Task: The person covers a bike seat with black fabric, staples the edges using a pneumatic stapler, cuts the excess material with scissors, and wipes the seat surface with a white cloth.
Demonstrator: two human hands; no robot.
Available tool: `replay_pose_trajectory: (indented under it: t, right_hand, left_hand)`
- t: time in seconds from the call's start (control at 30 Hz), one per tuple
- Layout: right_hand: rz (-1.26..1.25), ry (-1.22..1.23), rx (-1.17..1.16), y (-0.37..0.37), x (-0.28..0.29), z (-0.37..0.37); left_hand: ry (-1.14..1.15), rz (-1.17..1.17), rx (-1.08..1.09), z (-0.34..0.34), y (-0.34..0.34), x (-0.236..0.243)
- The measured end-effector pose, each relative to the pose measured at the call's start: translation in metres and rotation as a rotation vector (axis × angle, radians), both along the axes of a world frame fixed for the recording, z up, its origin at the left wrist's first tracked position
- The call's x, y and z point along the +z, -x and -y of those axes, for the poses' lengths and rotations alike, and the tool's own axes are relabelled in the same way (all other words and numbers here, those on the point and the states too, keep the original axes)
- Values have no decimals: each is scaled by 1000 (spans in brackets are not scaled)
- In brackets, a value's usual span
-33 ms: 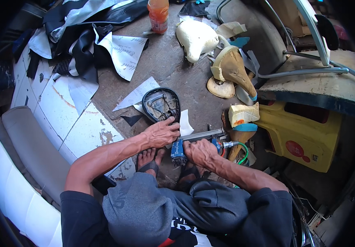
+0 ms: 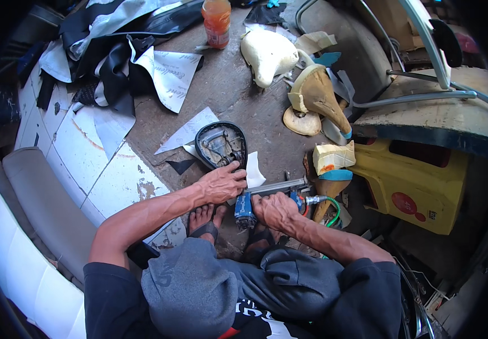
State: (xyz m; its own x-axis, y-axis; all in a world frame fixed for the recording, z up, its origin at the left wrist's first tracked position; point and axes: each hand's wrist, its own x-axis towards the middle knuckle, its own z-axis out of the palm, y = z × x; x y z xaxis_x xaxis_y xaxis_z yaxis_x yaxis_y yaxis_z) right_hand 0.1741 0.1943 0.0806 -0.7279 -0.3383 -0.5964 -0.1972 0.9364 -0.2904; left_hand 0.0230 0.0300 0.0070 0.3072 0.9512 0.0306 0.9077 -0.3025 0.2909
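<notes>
My left hand (image 2: 224,183) grips the near edge of an upturned black saddle (image 2: 218,141), whose metal fittings and underside show, resting at the middle of the floor. My right hand (image 2: 275,209) is closed round a blue pneumatic staple gun (image 2: 244,209) with a long silver magazine and a green coiled hose (image 2: 334,212) at its fitting. The gun lies just nearer me than the saddle, low between my hands. A white scrap (image 2: 254,172) sits beside the saddle, and my sandalled feet (image 2: 204,220) show beneath my hands.
White and tan saddle foams (image 2: 266,53) lie ahead, near an orange drink bottle (image 2: 217,25). Black and white sheet scraps (image 2: 165,76) cover the upper left. A metal-framed chair (image 2: 413,96) and yellow plastic body (image 2: 402,186) stand at right. A grey cushion (image 2: 46,209) is at left.
</notes>
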Motion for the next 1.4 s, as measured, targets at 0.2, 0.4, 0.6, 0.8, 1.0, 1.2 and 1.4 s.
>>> replay_pose_trajectory:
  t: [0.2,0.4,0.6,0.8,1.0,1.2,1.4]
  right_hand:
    - [-50,-41,36,-15,10,2]
    - [-52,-7,15,-15,20,5]
    - [-102,-29,1,-8,13,-1]
    - [-119,-9,29,-8,5,-1]
    - [-115,-37,10,2,3,5]
    - [-64,-39,-1,13,2,6]
    - [8,-10,-38,16,7,12]
  left_hand:
    - [-33,32,61,5,-1,-7]
    - [-1,-35,90,11,-6,-9]
    - [-35,-68,132,14,-9,-7]
    - [-95,-32,181,19,-10,-14]
    - [-77,-34,170,16,-6,-8]
    - [-67,-23,163,12,-3,-10]
    - [-12,3,159,15,-7,-15]
